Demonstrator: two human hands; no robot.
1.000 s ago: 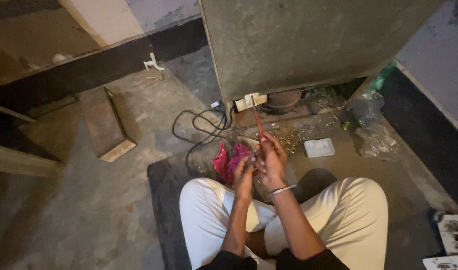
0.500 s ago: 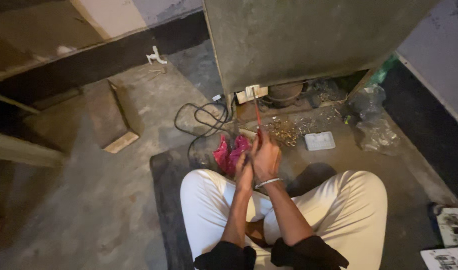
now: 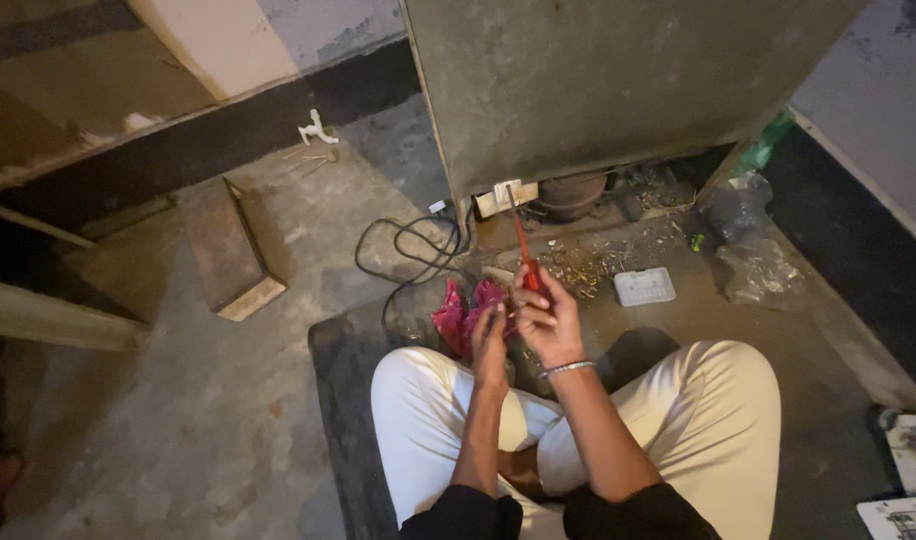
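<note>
Head view: my right hand (image 3: 550, 318) clenched the red screwdriver (image 3: 524, 252), tip far; left hand (image 3: 491, 338), grip unclear, alongside; steady shaft advised.

A bare concrete floor (image 3: 178, 400) carries a dark mat (image 3: 343, 400), a coiled black cable (image 3: 408, 250), a wooden block (image 3: 228, 250), scattered screws (image 3: 578, 265), a small white tray (image 3: 645, 286) and crumpled plastic bags (image 3: 748, 240).

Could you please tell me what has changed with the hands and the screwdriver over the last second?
Little changed. The right hand keeps its grip on the red-handled screwdriver, shaft pointing up towards the small block under the metal cabinet. The left hand stays close beside it, above the pink cloth. The black cable and white tray lie as before.
</note>
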